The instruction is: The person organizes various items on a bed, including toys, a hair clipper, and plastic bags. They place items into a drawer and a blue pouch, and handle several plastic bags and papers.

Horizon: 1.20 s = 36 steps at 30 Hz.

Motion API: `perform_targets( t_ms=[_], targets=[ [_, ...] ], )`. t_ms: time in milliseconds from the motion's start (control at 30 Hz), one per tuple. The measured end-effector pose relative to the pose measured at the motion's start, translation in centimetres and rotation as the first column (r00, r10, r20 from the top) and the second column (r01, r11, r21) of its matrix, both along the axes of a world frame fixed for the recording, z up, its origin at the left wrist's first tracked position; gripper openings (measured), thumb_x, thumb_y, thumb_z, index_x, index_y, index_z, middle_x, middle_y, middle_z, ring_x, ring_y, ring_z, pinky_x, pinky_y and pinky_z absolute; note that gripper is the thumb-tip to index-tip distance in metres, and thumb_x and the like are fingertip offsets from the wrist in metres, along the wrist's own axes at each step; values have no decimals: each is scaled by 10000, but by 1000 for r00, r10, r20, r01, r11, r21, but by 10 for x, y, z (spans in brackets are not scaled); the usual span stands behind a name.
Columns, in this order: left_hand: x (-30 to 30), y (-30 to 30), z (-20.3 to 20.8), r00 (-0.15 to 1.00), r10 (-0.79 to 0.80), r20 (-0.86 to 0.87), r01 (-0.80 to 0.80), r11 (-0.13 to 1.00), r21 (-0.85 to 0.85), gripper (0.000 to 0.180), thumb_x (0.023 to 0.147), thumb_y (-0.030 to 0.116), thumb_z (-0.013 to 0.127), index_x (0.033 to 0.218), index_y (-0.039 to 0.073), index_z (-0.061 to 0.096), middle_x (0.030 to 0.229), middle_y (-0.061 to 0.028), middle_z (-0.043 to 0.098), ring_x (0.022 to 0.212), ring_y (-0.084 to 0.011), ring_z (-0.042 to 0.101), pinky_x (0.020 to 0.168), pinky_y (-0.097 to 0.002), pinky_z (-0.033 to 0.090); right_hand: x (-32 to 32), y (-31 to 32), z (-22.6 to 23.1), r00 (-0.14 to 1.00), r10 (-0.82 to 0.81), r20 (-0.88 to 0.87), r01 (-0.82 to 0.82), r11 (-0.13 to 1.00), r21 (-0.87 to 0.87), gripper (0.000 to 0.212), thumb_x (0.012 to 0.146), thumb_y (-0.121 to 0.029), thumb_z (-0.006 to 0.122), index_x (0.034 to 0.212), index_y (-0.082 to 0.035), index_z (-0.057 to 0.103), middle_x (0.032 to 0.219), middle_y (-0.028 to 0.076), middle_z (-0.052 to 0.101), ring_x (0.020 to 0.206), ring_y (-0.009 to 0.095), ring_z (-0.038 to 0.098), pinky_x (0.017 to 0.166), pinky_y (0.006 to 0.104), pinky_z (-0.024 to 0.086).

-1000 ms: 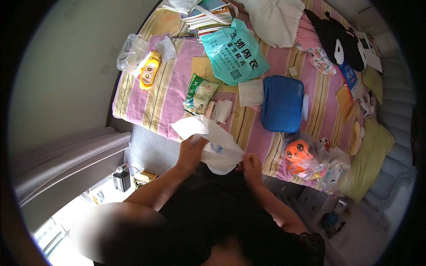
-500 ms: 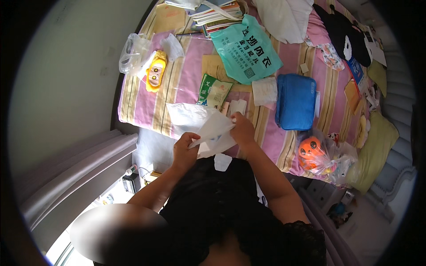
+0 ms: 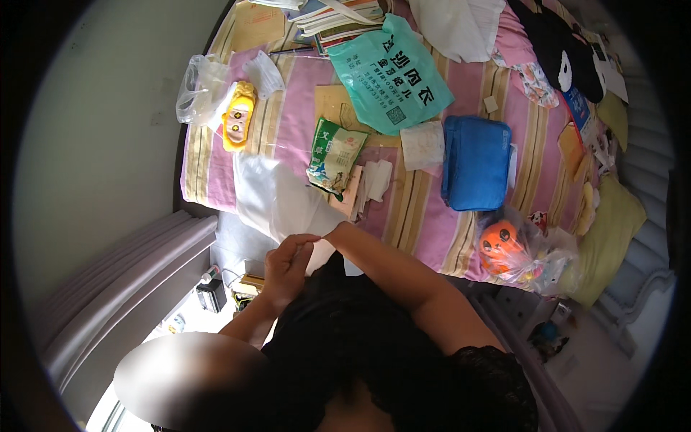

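Note:
A white, translucent bag stretches out in front of my body, over the near edge of the bed. Its rim is pinched between the thumb and fingers of my left hand. My right forearm reaches across to the left, and my right hand is inside the bag's mouth, so its fingers are hidden. Just beyond the bag lies a green and cream packet, beside some white paper pieces.
On the striped bed lie a yellow plush pouch, a teal plastic bag, a blue zipped case and a clear bag with an orange toy. Books are stacked at the far side. A wall stands at the left.
My right hand has gone from the bag's right edge into its mouth, moving left. The bag has shifted left and spread out lengthwise. My left hand has lowered slightly, still pinching the rim.

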State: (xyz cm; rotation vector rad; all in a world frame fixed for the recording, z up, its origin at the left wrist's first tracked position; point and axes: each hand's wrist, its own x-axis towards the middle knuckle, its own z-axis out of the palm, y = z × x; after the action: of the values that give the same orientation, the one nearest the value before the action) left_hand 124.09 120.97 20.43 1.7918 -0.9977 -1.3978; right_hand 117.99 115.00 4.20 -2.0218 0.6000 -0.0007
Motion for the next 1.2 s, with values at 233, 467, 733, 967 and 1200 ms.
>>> perform_targets(
  t_ms=[233, 467, 733, 967, 1200],
  targets=[
    [4, -20, -9, 950, 25, 310, 11, 993, -114, 163, 907, 109, 517, 993, 4, 607, 698, -5, 575, 642, -59, 489, 607, -208, 411, -24, 13, 1, 960, -35, 278, -37, 968, 249, 268, 817, -230, 579, 1024, -65, 622, 995, 148, 612, 961, 284, 571, 833, 379, 436],
    [43, -19, -40, 905, 424, -30, -423, 905, 46, 234, 901, 102, 514, 1115, 8, 494, 887, -52, 623, 793, -70, 507, 765, -203, 379, -198, -78, -61, 131, -855, -502, 317, -444, 838, 444, 839, -271, 617, 1170, 0, 498, 895, 96, 624, 727, 196, 601, 712, 361, 521],
    [35, -17, -57, 956, 292, -28, -290, 955, 63, 304, 907, 101, 496, 1185, 0, 430, 958, -70, 621, 883, -91, 520, 819, -219, 386, -266, -127, -248, -398, -790, -467, 240, -580, 778, 484, 876, -216, 570, 1287, -56, 370, 1205, 114, 526, 1020, 297, 558, 879, 447, 447],
    [41, -15, -69, 941, 336, -39, -331, 939, 98, 325, 923, 186, 496, 1203, 20, 491, 954, -68, 665, 662, -20, 446, 621, -175, 363, -209, -89, -73, -444, -883, -152, 491, -381, 783, 451, 819, -30, 616, 1237, -14, 449, 1193, 111, 537, 1038, 264, 559, 908, 384, 462],
    [30, -23, -67, 894, 411, -180, -393, 911, 126, 324, 957, 249, 447, 1117, 3, 585, 721, -12, 601, 626, -42, 485, 582, -198, 395, -139, 15, 75, 346, -773, 531, 770, 557, 310, 244, 836, -144, 597, 1037, -23, 529, 1148, 187, 572, 1048, 296, 563, 908, 368, 433]
  ],
)
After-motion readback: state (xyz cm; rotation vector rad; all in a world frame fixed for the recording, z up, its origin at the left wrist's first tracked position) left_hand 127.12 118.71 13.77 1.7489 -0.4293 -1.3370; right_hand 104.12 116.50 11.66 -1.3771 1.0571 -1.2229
